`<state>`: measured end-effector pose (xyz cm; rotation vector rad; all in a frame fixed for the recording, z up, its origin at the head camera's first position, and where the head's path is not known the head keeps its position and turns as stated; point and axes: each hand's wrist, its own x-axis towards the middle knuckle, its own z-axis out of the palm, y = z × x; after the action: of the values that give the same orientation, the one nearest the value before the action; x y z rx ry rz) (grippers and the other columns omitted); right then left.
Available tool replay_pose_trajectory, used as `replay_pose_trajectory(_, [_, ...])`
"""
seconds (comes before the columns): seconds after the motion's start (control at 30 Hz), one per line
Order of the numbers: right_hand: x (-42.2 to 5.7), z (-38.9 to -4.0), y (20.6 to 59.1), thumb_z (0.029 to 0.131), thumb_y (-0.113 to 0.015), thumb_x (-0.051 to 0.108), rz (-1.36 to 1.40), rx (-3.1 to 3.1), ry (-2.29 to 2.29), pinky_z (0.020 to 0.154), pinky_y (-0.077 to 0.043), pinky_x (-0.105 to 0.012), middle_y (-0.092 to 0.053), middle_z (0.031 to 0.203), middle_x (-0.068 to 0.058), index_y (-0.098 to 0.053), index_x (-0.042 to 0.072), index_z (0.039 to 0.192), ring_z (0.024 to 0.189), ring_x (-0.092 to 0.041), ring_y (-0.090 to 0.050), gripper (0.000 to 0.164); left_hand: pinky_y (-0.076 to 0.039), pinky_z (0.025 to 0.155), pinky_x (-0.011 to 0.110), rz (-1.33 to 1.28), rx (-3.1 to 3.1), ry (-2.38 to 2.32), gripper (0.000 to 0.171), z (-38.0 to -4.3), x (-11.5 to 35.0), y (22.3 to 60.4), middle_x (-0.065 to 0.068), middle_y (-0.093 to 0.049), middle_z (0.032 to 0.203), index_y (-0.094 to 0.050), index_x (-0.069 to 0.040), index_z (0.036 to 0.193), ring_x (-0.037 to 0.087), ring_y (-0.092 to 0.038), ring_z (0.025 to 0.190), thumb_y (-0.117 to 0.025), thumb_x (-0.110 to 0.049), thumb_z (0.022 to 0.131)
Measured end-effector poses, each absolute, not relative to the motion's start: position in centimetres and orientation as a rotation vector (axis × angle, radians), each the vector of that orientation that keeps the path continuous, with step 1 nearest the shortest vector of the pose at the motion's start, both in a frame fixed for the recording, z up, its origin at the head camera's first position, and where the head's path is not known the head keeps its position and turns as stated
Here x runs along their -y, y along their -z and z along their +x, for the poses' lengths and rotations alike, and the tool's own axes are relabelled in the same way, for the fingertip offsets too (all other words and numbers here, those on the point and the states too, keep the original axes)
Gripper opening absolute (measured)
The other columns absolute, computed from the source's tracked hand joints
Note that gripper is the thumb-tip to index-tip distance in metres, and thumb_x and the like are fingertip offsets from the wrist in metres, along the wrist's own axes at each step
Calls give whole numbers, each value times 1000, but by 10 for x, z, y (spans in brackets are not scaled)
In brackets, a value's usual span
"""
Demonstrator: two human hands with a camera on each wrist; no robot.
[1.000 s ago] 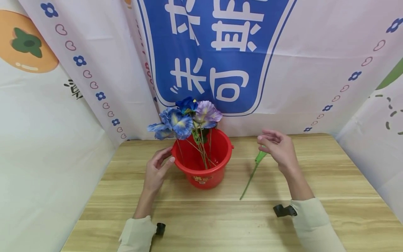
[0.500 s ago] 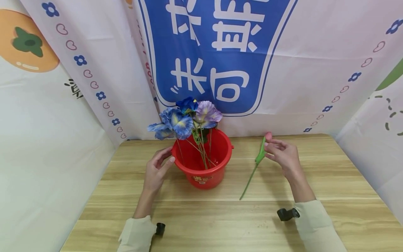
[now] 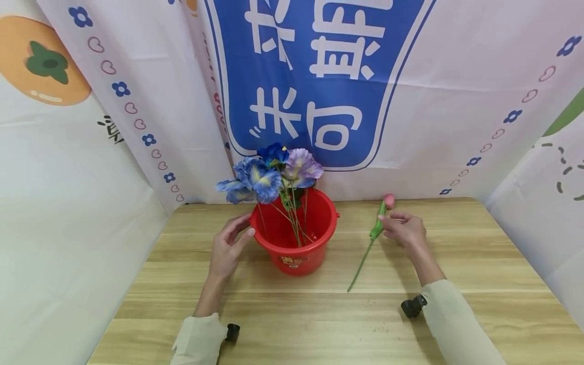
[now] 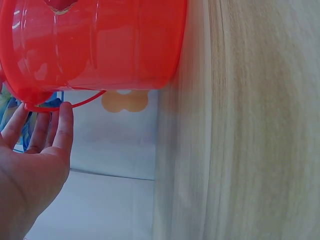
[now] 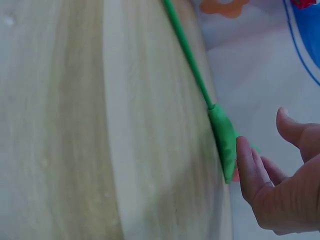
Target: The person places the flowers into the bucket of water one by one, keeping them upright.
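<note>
A red bucket stands on the table with several artificial flowers in it: pale blue irises, a dark blue bloom and a light purple iris. My left hand is at the bucket's left rim; in the left wrist view its nearly straight fingertips touch the rim near the thin red handle. A pink tulip with green leaves lies right of the bucket, stem toward me. My right hand hovers at the tulip's leaves; in the right wrist view, thumb and fingers are spread apart, gripping nothing.
The wood-grain table has its back edge against a white printed cloth with a blue panel. More white cloth hangs at the left and right sides. A black camera is worn at my right wrist, another at my left.
My right hand has come down from over the tulip's bloom to beside its leaves, so the pink bloom now shows. The tulip, bucket and left hand stay in place.
</note>
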<state>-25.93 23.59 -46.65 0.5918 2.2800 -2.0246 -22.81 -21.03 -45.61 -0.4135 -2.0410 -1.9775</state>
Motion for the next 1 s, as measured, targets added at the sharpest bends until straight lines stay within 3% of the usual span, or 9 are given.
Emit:
replay_pose_trajectory(0.23, [-234,-267,476,93,-86,27,616,-2326,1929,88,-66,-28,-70,114,-7,-51,-3,153,87,-7,-78,76,-60,101,19,-414,2033,1997,44,-228,209,456,6,-64,136,-62,9,142,12,-66,124,-69,5,99])
replay_pose_trajectory(0.5, [-231,-273,484,88,-91,20,614,-2416,1858,76,-67,-24,-73,111,-8,-54,-5,146,75,-5,-75,73,-59,102,19,-432,2042,1984,43,-227,209,455,4,-64,136,-62,9,142,10,-66,124,-69,5,99])
replay_pose_trajectory(0.8, [-227,-278,488,85,-92,14,588,-2588,1720,63,-63,-20,-72,125,-27,-56,-8,143,65,-4,-70,72,-59,102,19,-437,2037,1982,44,-228,211,456,14,-62,140,-62,9,142,8,-65,124,-69,5,99])
replay_pose_trajectory(1.0, [-227,-279,488,82,-88,3,591,-2587,1737,63,-64,-20,-77,116,-24,-57,-10,140,63,-2,-70,67,-59,101,18,-445,2026,1973,43,-229,211,457,21,-61,141,-62,10,141,8,-66,123,-68,6,99])
